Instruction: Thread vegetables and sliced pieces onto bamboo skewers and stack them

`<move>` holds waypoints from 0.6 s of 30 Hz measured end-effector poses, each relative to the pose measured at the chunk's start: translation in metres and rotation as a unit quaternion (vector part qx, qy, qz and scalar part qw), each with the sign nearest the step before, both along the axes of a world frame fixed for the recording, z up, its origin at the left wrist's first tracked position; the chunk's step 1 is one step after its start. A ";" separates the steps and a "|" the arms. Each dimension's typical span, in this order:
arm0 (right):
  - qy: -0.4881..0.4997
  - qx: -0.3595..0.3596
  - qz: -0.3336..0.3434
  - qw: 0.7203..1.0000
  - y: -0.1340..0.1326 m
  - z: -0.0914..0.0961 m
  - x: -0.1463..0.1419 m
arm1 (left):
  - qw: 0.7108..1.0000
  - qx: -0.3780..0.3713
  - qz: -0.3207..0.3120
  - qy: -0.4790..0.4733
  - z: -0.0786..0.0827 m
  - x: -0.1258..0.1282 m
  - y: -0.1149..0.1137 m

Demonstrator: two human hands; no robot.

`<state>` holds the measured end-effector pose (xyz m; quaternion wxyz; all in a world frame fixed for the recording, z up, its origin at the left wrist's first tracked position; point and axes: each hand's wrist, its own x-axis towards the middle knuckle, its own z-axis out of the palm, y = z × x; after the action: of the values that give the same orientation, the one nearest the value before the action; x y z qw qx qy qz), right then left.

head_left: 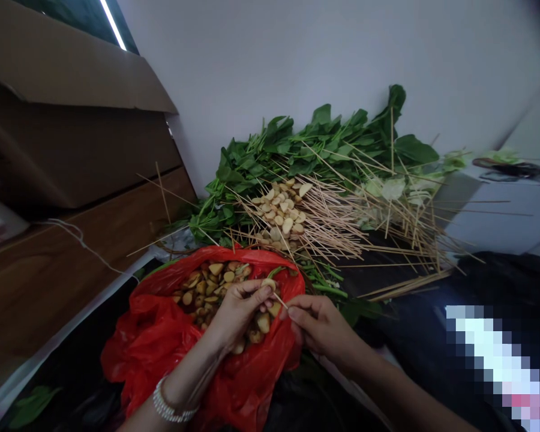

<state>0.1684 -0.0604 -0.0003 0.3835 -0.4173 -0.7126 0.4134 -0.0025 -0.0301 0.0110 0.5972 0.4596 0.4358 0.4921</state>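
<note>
An indoor food-prep room: white wall (270, 66), cardboard box (72, 120), bamboo skewers (324, 222) and leafy greens (324, 144)

Food pieces (204, 294) lie in a plastic bag (135, 354), with bamboo skewers (328, 219) and leafy greens (270, 150) behind it.

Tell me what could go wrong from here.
The thin wooden skewer held in the right hand points at a pale wedge of food pinched in the left hand, so its tip might prick those fingers if it passes through. The wedge could also split or slip and drop back into the red plastic bag.
</note>
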 end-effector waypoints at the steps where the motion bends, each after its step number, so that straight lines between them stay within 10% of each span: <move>1: 0.010 -0.009 0.002 1.000 0.001 -0.001 0.000 | 1.000 0.000 0.000 0.003 0.000 0.000 0.000; 7: -0.162 0.301 -0.069 0.937 -0.001 -0.015 0.004 | 1.000 0.001 0.004 0.024 0.000 -0.001 -0.001; 11: -0.004 0.077 -0.015 0.997 0.000 -0.011 0.000 | 0.999 -0.016 -0.024 0.043 0.000 0.002 -0.006; 14: 0.129 -0.119 0.031 0.984 0.005 -0.005 -0.002 | 0.995 -0.050 -0.053 0.071 0.000 0.005 -0.009; 18: 0.091 -0.068 0.007 0.994 0.005 0.005 0.001 | 0.997 -0.042 -0.041 0.042 0.003 0.001 -0.005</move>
<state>0.1695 -0.0550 0.0044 0.4145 -0.3983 -0.6481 0.4995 -0.0014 -0.0351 0.0138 0.6173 0.4716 0.4613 0.4286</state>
